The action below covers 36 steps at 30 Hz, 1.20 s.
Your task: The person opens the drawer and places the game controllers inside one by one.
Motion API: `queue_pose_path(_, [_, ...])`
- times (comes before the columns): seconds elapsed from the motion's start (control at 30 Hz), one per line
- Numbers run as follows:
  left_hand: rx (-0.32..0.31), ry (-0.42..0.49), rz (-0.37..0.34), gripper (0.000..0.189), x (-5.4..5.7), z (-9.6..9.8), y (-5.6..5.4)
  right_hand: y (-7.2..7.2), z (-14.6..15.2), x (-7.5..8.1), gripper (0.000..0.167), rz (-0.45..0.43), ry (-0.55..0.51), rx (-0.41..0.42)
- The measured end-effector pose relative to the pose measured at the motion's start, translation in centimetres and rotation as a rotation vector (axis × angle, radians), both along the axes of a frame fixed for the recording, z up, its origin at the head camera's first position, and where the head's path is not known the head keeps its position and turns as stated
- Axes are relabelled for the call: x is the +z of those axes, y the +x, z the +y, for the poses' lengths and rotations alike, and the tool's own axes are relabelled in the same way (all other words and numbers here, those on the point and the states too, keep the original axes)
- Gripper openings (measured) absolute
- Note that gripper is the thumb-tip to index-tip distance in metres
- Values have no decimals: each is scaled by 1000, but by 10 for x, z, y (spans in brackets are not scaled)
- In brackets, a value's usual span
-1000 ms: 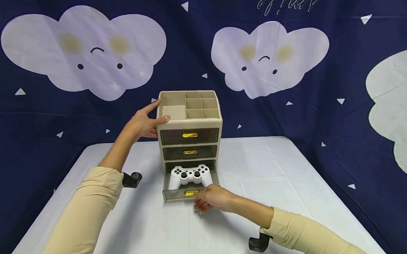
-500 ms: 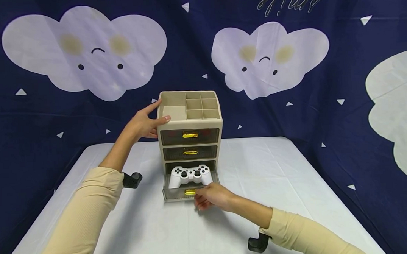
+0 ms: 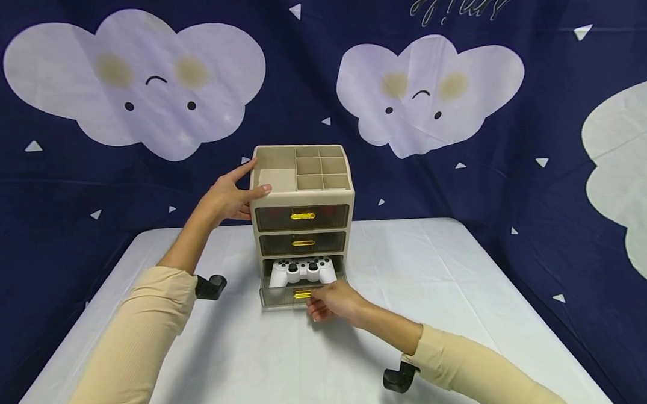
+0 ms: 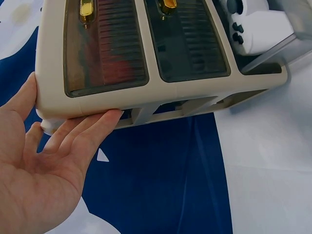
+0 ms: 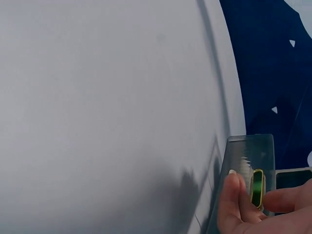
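Note:
A beige desktop organizer (image 3: 304,198) with smoky drawers stands on the white table. My left hand (image 3: 226,198) rests against its left side, fingers fairly straight and thumb over the top rim; the left wrist view shows the palm and fingers (image 4: 80,136) along that side. The bottom drawer (image 3: 279,297) is partly pulled out and holds a white game controller (image 3: 302,271). At the drawer's front, my right hand (image 3: 335,301) pinches the gold handle (image 3: 301,294). Thumb and fingers lie on either side of the handle (image 5: 257,187) in the right wrist view.
Two upper drawers (image 3: 303,244) are closed; blurred contents show through the top one. Divided compartments (image 3: 321,166) form the organizer's top. A white cloth covers the table (image 3: 414,282). Behind hangs a dark blue curtain (image 3: 306,64) with clouds.
My right hand has pushed the bottom drawer partway inward, carrying the controller back with it. The left hand stays in place on the organizer.

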<state>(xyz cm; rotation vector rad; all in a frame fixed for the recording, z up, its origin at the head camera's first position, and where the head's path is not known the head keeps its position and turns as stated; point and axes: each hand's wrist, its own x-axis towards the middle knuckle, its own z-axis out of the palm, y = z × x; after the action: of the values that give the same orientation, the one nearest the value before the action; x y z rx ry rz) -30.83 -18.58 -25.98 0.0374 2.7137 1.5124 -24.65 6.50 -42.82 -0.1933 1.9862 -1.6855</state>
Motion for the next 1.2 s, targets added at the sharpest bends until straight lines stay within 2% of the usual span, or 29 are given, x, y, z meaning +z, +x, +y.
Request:
queue_pose_path(0.2, [-12, 30, -12, 85, 2, 0, 3, -14, -6, -6, 31, 11, -34, -70])
queue_pose_path(0.6, [-2, 20, -6, 85, 1, 0, 2, -39, -13, -10, 33, 32, -46, -141])
queue_pose_path(0.87, [-1, 37, -16, 86, 1, 0, 2, -53, -16, -11, 34, 53, -33, -172])
queue_pose_path(1.2, [13, 37, -15, 84, 0, 0, 0, -63, -18, -11, 33, 55, -21, -178])
